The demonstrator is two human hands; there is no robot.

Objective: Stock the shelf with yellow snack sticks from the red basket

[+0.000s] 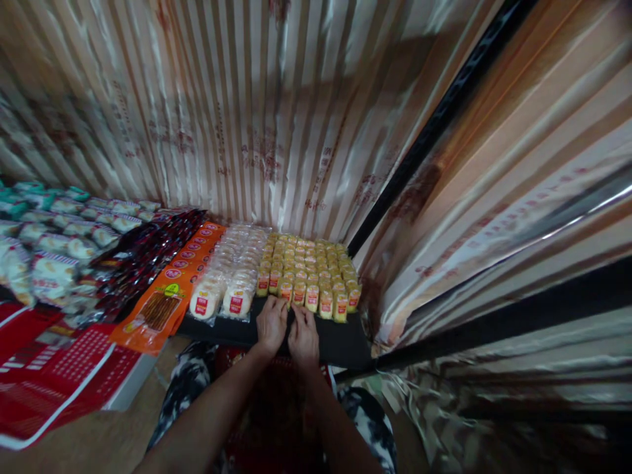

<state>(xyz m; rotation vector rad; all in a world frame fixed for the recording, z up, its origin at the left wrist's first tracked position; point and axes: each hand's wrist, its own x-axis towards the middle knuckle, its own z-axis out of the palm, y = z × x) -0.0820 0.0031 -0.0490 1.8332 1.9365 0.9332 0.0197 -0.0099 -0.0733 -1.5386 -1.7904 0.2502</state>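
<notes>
At the front edge of the dark tabletop, in the head view, the left hand and the right hand sit close side by side. Both reach for the front row of small yellow snack packs. The left hand's fingers touch a pack in that row and bend over it. The right hand's fingers curl down just in front of the next packs. I cannot tell if either hand really grips a pack or only rests on it.

The yellow packs stand in neat rows on the right part of the tabletop, with red labels at the front. Just to their left lie round white cakes in clear wrap, also with red labels. Next come orange packets, then dark red packets, and far left some white and green bags. A red and white box lies low on the left. Striped shiny curtains hang behind and to the right. A black pole slants down to the tabletop's back corner.
</notes>
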